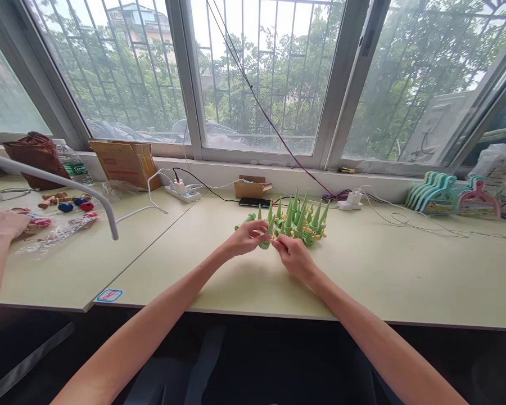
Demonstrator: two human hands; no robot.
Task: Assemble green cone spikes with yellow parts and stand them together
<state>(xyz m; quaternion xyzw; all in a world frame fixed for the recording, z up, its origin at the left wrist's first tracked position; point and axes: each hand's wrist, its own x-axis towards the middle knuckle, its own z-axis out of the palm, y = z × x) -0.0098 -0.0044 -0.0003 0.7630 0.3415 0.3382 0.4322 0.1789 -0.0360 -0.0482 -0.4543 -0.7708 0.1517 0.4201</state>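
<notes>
Green plastic cones (300,216), several of them, stand points up in a cluster on the table, with small yellowish pegs (321,233) sticking out near their bases. My left hand (248,239) is closed around one green cone-shaped piece (264,245) at the near left of the cluster. Just to its right, my right hand (294,256) has its fingertips pinched at the side of that piece. A small yellowish bit shows at those fingertips, mostly hidden by the fingers. Another green piece (250,217) lies behind my left hand.
A phone (253,202) and small open carton (252,187) are behind the cones. Power strips (185,194) and cables line the window side. Hangers (434,191) stand at right. At left are a white tube arm (76,185), wooden beads and another person's hand (4,225).
</notes>
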